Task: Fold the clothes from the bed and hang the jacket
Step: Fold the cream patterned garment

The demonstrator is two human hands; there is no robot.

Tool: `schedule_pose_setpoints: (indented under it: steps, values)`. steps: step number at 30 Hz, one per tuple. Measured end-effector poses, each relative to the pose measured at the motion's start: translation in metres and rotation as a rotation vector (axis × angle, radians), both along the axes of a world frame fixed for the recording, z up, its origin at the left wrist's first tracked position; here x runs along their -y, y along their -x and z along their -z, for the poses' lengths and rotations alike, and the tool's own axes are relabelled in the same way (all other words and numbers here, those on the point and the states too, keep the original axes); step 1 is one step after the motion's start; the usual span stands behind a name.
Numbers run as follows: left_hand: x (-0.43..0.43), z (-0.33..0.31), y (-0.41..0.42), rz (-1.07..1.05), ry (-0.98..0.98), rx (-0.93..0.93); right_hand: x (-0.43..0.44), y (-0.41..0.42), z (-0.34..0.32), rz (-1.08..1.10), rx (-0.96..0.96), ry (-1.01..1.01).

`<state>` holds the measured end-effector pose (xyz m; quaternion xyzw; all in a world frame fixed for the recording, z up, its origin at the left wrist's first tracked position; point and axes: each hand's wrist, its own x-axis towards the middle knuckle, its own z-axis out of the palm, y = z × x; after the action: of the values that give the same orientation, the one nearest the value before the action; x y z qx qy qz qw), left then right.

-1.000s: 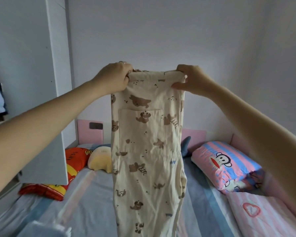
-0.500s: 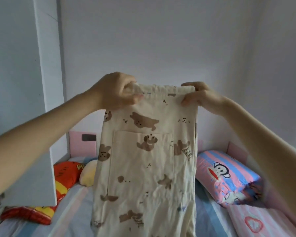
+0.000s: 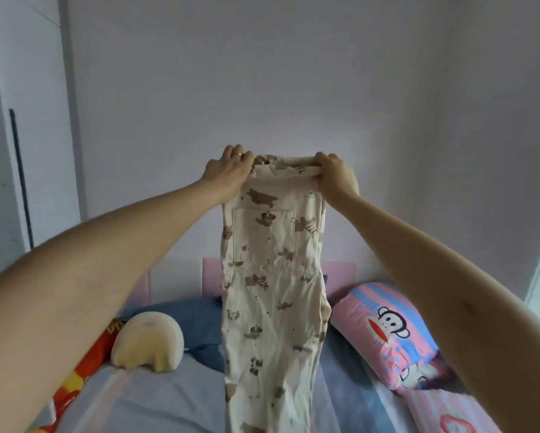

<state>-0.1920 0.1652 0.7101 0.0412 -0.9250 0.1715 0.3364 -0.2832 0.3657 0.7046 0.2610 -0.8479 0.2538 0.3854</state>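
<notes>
1. Head view is showing the pants (image 3: 271, 276) hanging full length in the air above the bed (image 3: 168, 401), held up by the waistband (image 3: 281, 175). Their lower end is running out of frame, so I cannot tell whether it is touching the bed.
2. Left hand (image 3: 228, 170) is gripping the waistband's left end, fingers curled over the bunched edge. Right hand (image 3: 335, 176) is gripping the right end the same way, and the band is sagging a little between them.
3. To my eye the person is straightening the pants before folding. Doing it well is likely meaning pulling the band taut, letting the legs line up one over the other, then lowering the hem onto the bed first so that no creases are getting trapped.
4. Cloth is looking like thin, soft cotton: cream, printed with brown bears, wrinkled all down, with a square patch pocket (image 3: 262, 235) stitched flat below the band. It is draping limply, so I'd expect easy folding but some slipping out of line.
5. Bed is covered in smooth blue-grey striped cloth. A plump pink-and-blue monkey pillow (image 3: 387, 329) is lying to the right, and a rounded cream foam cushion (image 3: 148, 345) is lying to the left, beside a red pillow (image 3: 84, 370).
</notes>
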Motion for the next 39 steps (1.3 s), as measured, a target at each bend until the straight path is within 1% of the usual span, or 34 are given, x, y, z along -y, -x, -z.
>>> schedule_pose_setpoints:
  steps: [2,5,6,8,11,13,14,15,16,17,18,19,20,22,23,25,27,29,30,32,34,36,39]
  values:
    - [-0.007,-0.018,0.005,0.026,-0.013,-0.108,-0.007,-0.001,-0.020,-0.004,-0.040,0.072]
    - [-0.016,-0.023,0.001,0.078,0.058,-0.192,-0.029,-0.007,-0.030,0.013,-0.056,0.064]
    - [-0.019,-0.021,-0.004,0.099,0.098,-0.187,-0.037,-0.010,-0.027,0.018,-0.044,0.038]
    - [-0.023,0.002,-0.014,0.167,0.117,-0.161,-0.054,-0.019,-0.005,0.024,-0.001,-0.011]
    - [-0.029,0.066,-0.032,0.350,0.103,-0.142,-0.081,-0.046,0.053,0.040,0.066,-0.106]
    - [-0.036,0.120,-0.059,0.475,0.135,-0.069,-0.097,-0.075,0.105,0.066,0.110,-0.232]
    - [-0.039,0.163,-0.076,0.545,0.122,-0.046,-0.109,-0.093,0.144,0.059,0.131,-0.277]
    - [-0.039,0.179,-0.082,0.586,0.178,-0.085,-0.113,-0.102,0.155,0.049,0.105,-0.310]
    - [-0.043,0.215,-0.101,0.590,0.158,-0.035,-0.121,-0.120,0.189,0.028,0.137,-0.372]
    - [-0.048,0.263,-0.126,0.589,0.103,0.028,-0.126,-0.146,0.237,-0.007,0.221,-0.451]
    - [-0.049,0.295,-0.140,0.611,0.051,0.113,-0.129,-0.161,0.265,-0.070,0.250,-0.508]
    - [-0.051,0.338,-0.165,0.623,-0.037,0.199,-0.133,-0.187,0.305,-0.127,0.324,-0.572]
    - [-0.053,0.379,-0.187,0.612,-0.064,0.257,-0.136,-0.208,0.341,-0.165,0.360,-0.629]
    - [-0.056,0.448,-0.232,0.599,-0.073,0.462,-0.138,-0.252,0.406,-0.240,0.429,-0.710]
    - [-0.057,0.472,-0.250,0.606,-0.057,0.546,-0.137,-0.270,0.430,-0.271,0.464,-0.776]
    - [-0.061,0.507,-0.283,0.627,-0.091,0.712,-0.138,-0.308,0.465,-0.330,0.669,-0.919]
    - [-0.060,0.529,-0.310,0.677,-0.186,0.904,-0.137,-0.340,0.490,-0.415,0.815,-1.002]
    - [-0.061,0.530,-0.331,0.670,-0.384,1.088,-0.138,-0.363,0.503,-0.462,0.968,-1.022]
    - [-0.061,0.530,-0.343,0.634,-0.503,1.181,-0.137,-0.375,0.508,-0.494,1.070,-1.050]
    - [-0.062,0.523,-0.359,0.553,-0.595,1.432,-0.133,-0.392,0.510,-0.555,1.272,-1.093]
    - [-0.064,0.522,-0.372,0.537,-0.624,1.650,-0.130,-0.400,0.513,-0.610,1.524,-1.186]
    - [-0.066,0.526,-0.375,0.520,-0.713,1.784,-0.131,-0.399,0.519,-0.632,1.733,-1.200]
    - [-0.067,0.544,-0.365,0.497,-0.930,1.805,-0.138,-0.389,0.539,-0.574,1.818,-1.109]
